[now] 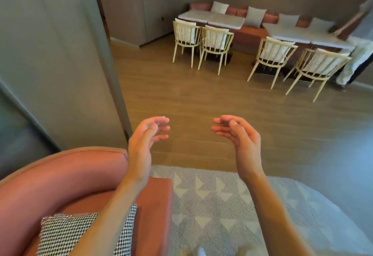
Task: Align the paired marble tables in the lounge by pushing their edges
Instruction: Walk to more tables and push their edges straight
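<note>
Two pairs of white marble tables stand along the far wall bench. The left pair (pixel 212 19) sits edge to edge at the back centre. The right pair (pixel 306 35) is at the back right, partly hidden by chairs. My left hand (pixel 144 143) and my right hand (pixel 239 140) are raised in front of me over the wooden floor, palms facing each other, fingers loosely curled and apart, holding nothing. Both hands are far from the tables.
Several cream wooden chairs (pixel 215 46) stand in front of the tables. A pink armchair (pixel 66 173) with a houndstooth cushion (pixel 64 233) is at my lower left. A patterned grey rug (pixel 218 205) lies underfoot. A grey wall corner (pixel 60 63) is on the left. A person (pixel 361 53) stands at the far right.
</note>
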